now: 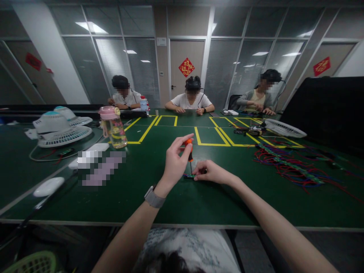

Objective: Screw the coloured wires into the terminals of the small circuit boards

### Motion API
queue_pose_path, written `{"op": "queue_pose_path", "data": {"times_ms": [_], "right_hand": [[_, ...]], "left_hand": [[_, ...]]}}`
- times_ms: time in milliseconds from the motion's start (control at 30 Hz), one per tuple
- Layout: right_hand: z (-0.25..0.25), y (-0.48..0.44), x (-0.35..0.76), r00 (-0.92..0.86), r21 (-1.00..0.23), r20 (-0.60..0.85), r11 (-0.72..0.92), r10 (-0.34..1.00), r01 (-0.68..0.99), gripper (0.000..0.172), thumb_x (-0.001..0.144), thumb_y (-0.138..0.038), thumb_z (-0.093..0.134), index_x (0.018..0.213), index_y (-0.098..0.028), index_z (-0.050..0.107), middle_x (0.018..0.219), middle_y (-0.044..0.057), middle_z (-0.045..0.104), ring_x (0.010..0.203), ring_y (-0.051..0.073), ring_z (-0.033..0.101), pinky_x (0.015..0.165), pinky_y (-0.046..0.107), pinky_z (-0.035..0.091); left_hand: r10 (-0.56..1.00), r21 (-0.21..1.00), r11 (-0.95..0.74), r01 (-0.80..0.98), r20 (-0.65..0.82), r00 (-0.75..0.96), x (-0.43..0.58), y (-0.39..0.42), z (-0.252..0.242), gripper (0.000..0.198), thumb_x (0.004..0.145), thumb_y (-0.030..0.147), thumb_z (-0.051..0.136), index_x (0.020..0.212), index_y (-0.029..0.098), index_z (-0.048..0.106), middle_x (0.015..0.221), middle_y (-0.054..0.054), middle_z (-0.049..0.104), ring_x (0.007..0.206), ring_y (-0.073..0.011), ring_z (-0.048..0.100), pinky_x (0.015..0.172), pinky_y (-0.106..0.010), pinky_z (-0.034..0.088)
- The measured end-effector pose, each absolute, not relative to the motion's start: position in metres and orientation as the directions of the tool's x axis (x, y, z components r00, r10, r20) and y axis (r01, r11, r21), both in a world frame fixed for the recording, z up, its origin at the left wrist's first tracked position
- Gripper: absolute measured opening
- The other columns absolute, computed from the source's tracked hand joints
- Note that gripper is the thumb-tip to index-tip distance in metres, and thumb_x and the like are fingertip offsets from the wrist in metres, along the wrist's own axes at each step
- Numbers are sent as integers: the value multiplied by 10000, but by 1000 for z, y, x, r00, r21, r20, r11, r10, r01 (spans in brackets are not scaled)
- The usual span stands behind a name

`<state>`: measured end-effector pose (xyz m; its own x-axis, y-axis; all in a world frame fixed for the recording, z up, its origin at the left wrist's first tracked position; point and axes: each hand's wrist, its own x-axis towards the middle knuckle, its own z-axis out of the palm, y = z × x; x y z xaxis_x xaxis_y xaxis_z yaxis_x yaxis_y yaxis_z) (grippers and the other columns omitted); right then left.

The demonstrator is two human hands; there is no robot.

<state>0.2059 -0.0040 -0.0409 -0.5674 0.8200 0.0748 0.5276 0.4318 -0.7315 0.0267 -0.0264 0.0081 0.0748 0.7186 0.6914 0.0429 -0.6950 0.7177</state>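
Note:
My left hand (pixel 178 157) is closed round the orange and black handle of a screwdriver (pixel 190 154), which stands nearly upright. The screwdriver's shaft points down at a small circuit board (pixel 189 176) on the green table (pixel 153 170). My right hand (pixel 209 171) pinches the right end of that board between thumb and fingers, low at the tabletop. The fingers cover part of the board, and the exact spot where the tip meets it is too small to make out.
To the right lies a row of circuit boards (pixel 292 165) with red and blue wires. At left stand a pink-lidded water bottle (pixel 113 129) and a white fan (pixel 62 129). Yellow tape (pixel 213 144) marks the table. Several people sit at the far side.

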Motion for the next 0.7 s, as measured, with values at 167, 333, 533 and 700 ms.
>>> {"op": "queue_pose_path", "data": {"times_ms": [167, 333, 533, 700], "right_hand": [[-42, -4, 206, -572, -749, 73, 424, 817, 509, 288, 717, -367, 737, 857, -115, 730, 742, 38, 670, 679, 159, 599, 632, 263, 451], [-43, -3, 207, -580, -753, 77, 428, 811, 500, 282, 717, -365, 737, 859, -121, 726, 756, 41, 673, 681, 161, 600, 647, 273, 460], [-44, -3, 207, -572, -749, 79, 427, 817, 506, 298, 712, -375, 738, 859, -116, 727, 749, 44, 676, 680, 167, 604, 641, 275, 453], [-42, -4, 206, -569, -744, 80, 429, 819, 513, 287, 712, -370, 739, 851, -120, 729, 755, 45, 683, 685, 168, 608, 645, 275, 454]], "left_hand": [[672, 660, -722, 210, 740, -16, 24, -24, 7, 175, 862, 256, 619, 1001, 230, 721, 986, -35, 515, 896, -134, 566, 808, -252, 492], [724, 728, -684, -37, 684, 83, 25, -24, 7, 310, 960, 245, 410, 1147, 230, 656, 1165, -62, 560, 936, -143, 621, 779, -267, 545], [725, 723, -688, 62, 689, 19, 26, -26, 9, 222, 894, 216, 556, 1077, 204, 680, 1023, -57, 589, 909, -147, 605, 762, -248, 528], [698, 688, -714, 130, 714, 56, 25, -24, 6, 258, 912, 256, 537, 1128, 245, 677, 1044, -50, 539, 966, -152, 570, 838, -272, 502]]}}
